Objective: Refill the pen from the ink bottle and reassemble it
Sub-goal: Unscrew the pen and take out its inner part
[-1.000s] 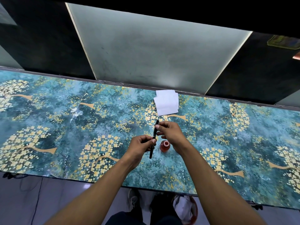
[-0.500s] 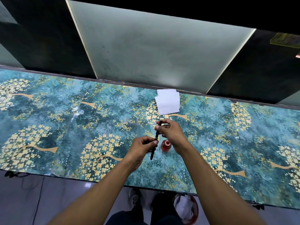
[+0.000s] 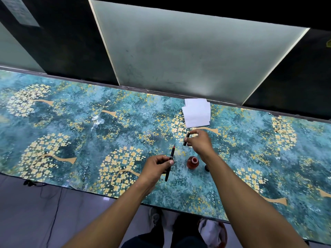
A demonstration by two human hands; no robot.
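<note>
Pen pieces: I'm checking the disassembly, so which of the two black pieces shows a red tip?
The long pen body in the left hand; a thin red tip points away from the person. The short black cap, pinched by the right hand, shows none.

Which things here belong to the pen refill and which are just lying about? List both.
Belongs to the job:
pen body, held by the left hand
pen cap, pinched by the right hand
open ink bottle

Lying about:
white paper sheets
small dark object beside the bottle, possibly its lid

Floral table, ink bottle, white papers
</note>
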